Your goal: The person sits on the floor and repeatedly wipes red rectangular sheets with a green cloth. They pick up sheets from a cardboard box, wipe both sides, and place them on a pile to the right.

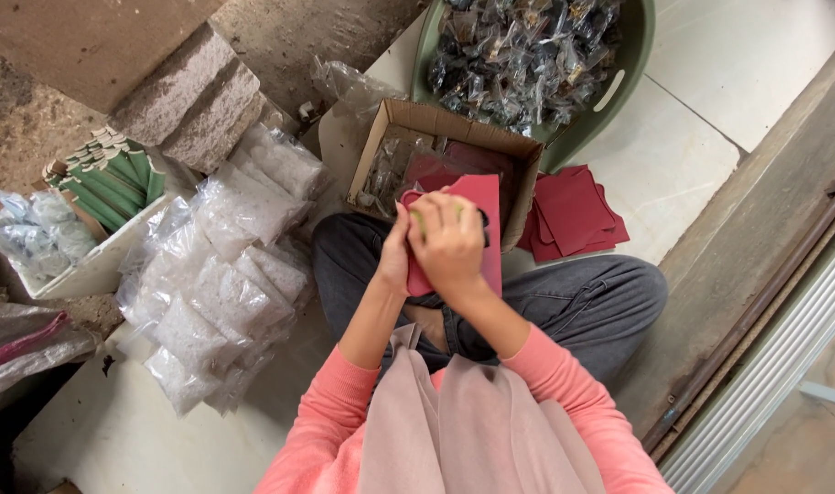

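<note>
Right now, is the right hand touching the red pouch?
Touching. The head view shows the right hand lying on the red pouch, with the left hand gripping its edge.

hands: 2 | cardboard box: 1 | green basin: 1 | clear bags: maybe 15

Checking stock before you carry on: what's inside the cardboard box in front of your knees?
The cardboard box holds clear crinkled packets on its left side and dark red sheets toward the right. The red pouch and both hands cover its near part, so the bottom there is hidden.

matt red paper sleeve; glossy plastic bags.
</note>
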